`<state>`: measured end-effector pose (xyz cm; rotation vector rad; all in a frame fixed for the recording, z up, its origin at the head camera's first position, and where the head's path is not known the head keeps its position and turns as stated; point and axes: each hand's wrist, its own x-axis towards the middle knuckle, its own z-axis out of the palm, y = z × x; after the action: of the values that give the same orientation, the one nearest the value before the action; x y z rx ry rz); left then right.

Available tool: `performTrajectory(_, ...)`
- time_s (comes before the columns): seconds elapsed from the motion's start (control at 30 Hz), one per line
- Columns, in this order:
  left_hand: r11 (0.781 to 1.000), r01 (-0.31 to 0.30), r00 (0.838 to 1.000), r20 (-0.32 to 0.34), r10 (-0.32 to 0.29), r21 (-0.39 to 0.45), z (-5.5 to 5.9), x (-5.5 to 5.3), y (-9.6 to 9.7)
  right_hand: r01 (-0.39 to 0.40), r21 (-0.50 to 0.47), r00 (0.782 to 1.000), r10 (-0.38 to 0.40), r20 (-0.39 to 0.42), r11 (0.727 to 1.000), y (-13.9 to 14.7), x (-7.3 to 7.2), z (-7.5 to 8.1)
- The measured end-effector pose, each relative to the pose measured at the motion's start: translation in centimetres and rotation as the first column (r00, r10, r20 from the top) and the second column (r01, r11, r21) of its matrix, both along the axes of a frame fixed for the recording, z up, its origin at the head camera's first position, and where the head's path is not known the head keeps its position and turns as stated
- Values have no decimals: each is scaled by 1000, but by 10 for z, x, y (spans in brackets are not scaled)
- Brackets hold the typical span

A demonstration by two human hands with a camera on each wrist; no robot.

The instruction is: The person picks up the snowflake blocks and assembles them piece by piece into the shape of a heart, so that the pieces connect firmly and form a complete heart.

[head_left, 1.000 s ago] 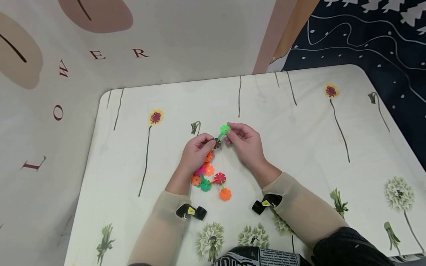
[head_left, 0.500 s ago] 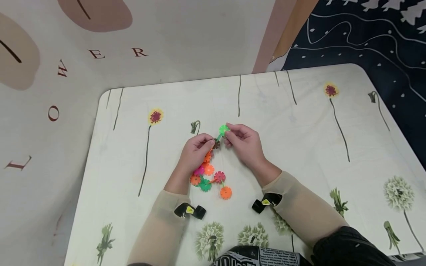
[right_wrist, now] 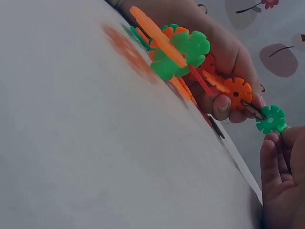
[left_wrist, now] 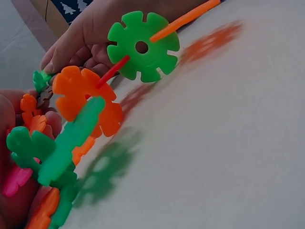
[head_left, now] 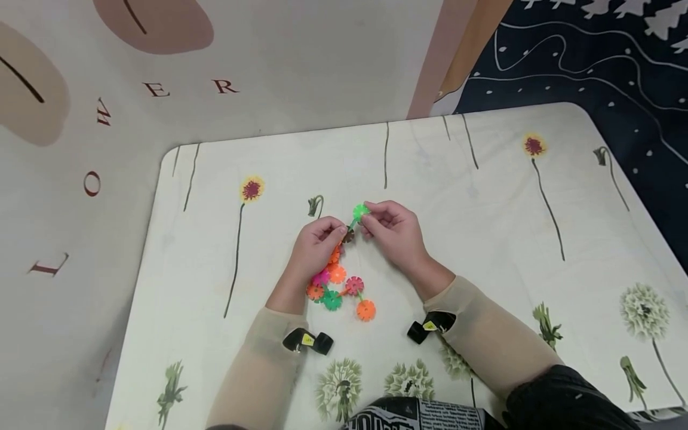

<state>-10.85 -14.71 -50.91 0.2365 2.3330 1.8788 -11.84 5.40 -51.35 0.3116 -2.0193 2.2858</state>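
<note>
A chain of colourful slotted plastic discs, the interlocking snowflake kind, hangs from my left hand (head_left: 316, 248). Its thumb and fingertips pinch the chain's top end at a brown disc (head_left: 349, 235). My right hand (head_left: 396, 234) pinches a bright green disc (head_left: 359, 211) by its right edge. In the right wrist view a green disc (right_wrist: 270, 119) meets the brown disc (right_wrist: 252, 109) between both hands. Lower in the chain come an orange disc (head_left: 337, 273), a dark green disc (head_left: 332, 300), a red disc (head_left: 355, 286) and a last orange disc (head_left: 366, 310). My left palm hides part of it.
A white cloth with printed flowers covers the table (head_left: 462, 197). Black wrist cameras (head_left: 432, 327) sit on both sleeves. A black printed garment (head_left: 419, 415) shows at the front edge. A pale wall (head_left: 322, 65) stands behind, and dark patterned fabric (head_left: 570, 60) at the right.
My right hand and the bright green disc have shifted slightly left and down, nearer the brown disc. The last orange disc has swung a little up and right. The left hand barely moved.
</note>
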Motion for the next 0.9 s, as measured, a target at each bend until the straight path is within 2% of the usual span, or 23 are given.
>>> performTrajectory(0.33, 1000, -7, 1000, 15, 7, 22, -1, 0, 1, -26, -5, 999, 26, 39, 1000, -1, 1, 1)
performTrajectory(0.5, 999, -20, 998, 53, 18, 48, -1, -1, 3, 9, -26, 991, -6, 134, 1000, -1, -1, 2)
performTrajectory(0.6, 998, -34, 995, 91, 29, 55, 2, -2, 3, 60, -94, 977, -39, 209, 994, -1, -4, 3)
performTrajectory(0.7, 998, -48, 993, 108, 43, 42, 5, -2, 2, 111, -194, 960, -55, 275, 975, 1, -7, 5)
performTrajectory(0.9, 996, -74, 994, 80, 70, 53, 5, 1, 1, 165, -327, 935, -41, 354, 930, 6, -12, 7)
